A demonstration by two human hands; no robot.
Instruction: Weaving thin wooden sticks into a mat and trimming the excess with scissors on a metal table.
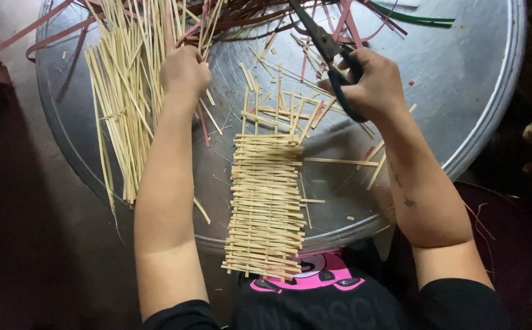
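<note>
Seen from my remote seat, nearest the camera is a black shirt with a pink print, and over it hangs the near end of a woven mat of pale flat strips, a long narrow panel that runs from the person's lap up onto a large round metal tray. The mat's far end is unfinished, with loose upright strips fanning out toward the middle of the tray. Beyond it on my right, the right hand is closed around the dark handles of a pair of scissors, fingers through the loops, the blades pointing up and away toward the far rim; I cannot tell how far the blades are parted. Short cut-off pieces lie scattered on the metal just beside that wrist. On the left, the left hand is curled shut on strips at the edge of a bundle of long pale strips that lies lengthwise along the tray's left side. Farthest off, a tangle of reddish-brown and pink strips is heaped at the tray's far edge, with a few green strips to the right of it.
</note>
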